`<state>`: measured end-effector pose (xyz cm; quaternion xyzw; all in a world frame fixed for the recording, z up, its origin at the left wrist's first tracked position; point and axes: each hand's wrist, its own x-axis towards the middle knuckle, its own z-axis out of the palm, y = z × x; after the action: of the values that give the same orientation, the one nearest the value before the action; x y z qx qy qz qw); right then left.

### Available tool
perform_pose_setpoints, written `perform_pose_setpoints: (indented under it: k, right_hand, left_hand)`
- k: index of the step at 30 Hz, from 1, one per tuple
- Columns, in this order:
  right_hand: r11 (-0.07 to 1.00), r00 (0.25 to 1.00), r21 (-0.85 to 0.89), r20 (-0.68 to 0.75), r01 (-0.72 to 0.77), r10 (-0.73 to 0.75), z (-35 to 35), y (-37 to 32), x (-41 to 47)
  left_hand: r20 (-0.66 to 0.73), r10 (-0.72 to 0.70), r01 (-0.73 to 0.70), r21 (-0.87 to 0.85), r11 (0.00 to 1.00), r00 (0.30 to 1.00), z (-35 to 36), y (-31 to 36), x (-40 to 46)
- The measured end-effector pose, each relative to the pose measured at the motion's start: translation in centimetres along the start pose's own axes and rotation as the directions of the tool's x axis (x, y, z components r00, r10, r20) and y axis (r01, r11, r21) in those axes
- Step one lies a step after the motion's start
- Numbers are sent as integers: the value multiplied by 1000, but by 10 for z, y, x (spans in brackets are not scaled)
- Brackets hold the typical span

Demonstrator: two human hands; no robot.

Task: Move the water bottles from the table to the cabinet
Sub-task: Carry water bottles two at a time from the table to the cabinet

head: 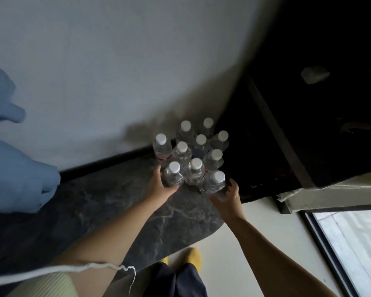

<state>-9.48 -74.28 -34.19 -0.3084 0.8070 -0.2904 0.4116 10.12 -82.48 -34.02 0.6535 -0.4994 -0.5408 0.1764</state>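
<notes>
Several clear water bottles with white caps (196, 146) stand clustered at the far right end of a dark marble table (120, 202), against the wall. My left hand (162, 184) grips the front-left bottle (173, 174), fingers wrapped round its body. My right hand (228, 195) holds the front-right bottle (214, 182) from below and from the right side, thumb and fingers curled round it. Both bottles stand upright and seem still on the table.
A dark cabinet (308, 125) fills the right side just beyond the bottles, with a pale crumpled object (315, 75) on it. Light blue fabric (15, 168) lies on the table's left. A white cord (94, 266) crosses my left arm. A window (356, 243) is lower right.
</notes>
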Motion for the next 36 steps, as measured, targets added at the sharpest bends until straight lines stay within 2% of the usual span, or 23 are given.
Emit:
perform_pose_setpoints:
  k: [5, 10, 13, 17, 21, 25, 30, 34, 36]
  right_hand:
    - [995, 999, -90, 14, 50, -49, -35, -53, -23]
    - [968, 990, -206, 45, 141, -135, -71, -113, -34]
    - [910, 984, -379, 113, 171, -137, -90, -148, -38]
    - [773, 974, -592, 151, 227, -170, -103, -188, -45]
    - [612, 947, -725, 214, 318, -239, -103, -214, -52]
    - [452, 892, -775, 328, 442, -311, -101, -232, -60]
    - [236, 741, -717, 552, 656, -382, -98, -234, -77]
    - [128, 653, -659, 662, 741, -368, -88, -220, -92]
    - [74, 594, -617, 708, 783, -383, -77, -218, -104]
  left_hand:
    - [75, 136, -146, 161, 976, 988, -34, 56, -25]
    - [40, 229, -232, 243, 942, 973, -57, 117, -41]
    - [-17, 296, -278, 292, 915, 955, -68, 151, -53]
    - [-55, 407, -321, 524, 789, 912, -92, 179, -77]
    - [-82, 387, -246, 649, 720, 918, -111, 187, -100]
    - [-169, 349, -115, 740, 663, 922, -118, 181, -129]
    - [-286, 261, 53, 760, 648, 922, -96, 158, -169]
    - [-291, 216, 105, 787, 608, 932, -75, 135, -209]
    - [-319, 153, 155, 759, 632, 935, -82, 125, -228]
